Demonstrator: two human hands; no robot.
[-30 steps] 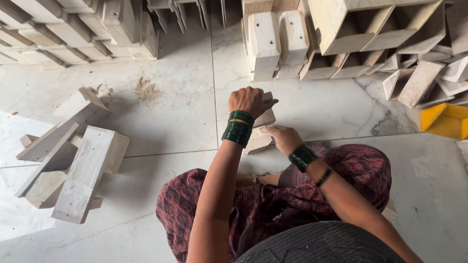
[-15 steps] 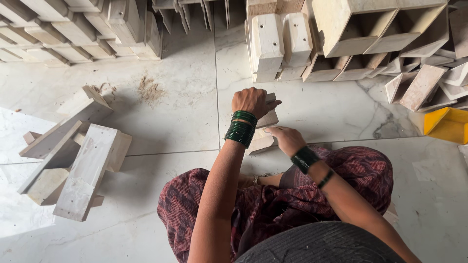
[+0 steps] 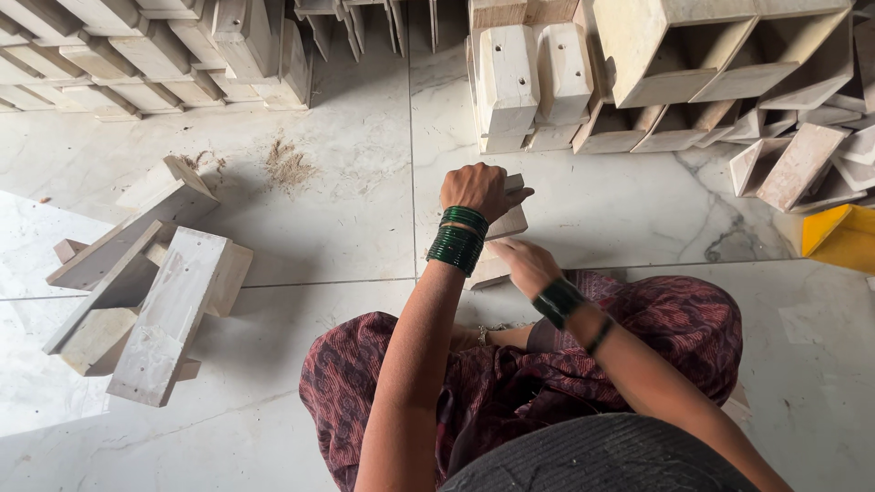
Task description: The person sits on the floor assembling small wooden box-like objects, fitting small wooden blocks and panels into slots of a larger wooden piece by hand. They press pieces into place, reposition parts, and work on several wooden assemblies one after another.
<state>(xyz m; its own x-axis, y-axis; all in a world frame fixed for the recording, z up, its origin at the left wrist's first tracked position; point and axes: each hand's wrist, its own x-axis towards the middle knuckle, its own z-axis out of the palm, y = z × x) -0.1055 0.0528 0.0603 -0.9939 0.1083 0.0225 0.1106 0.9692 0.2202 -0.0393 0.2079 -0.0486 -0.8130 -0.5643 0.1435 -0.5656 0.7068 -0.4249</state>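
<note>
I sit on a pale marble floor (image 3: 346,210) with a small light wooden piece (image 3: 507,223) in front of my knees. My left hand (image 3: 474,188), with green bangles at the wrist, is closed over its top. My right hand (image 3: 523,262), also with a dark green bangle, grips the piece lower down on its near side. Most of the piece is hidden by both hands.
A loose heap of wooden frames (image 3: 137,282) lies to my left. Rows of stacked wooden pieces (image 3: 146,46) line the far edge, with more stacks (image 3: 638,73) at the upper right. A yellow object (image 3: 843,239) sits at the right edge. Sawdust (image 3: 287,164) marks the floor.
Both hands stay on the wooden piece; the view has shifted slightly, with hardly any visible movement of the hands.
</note>
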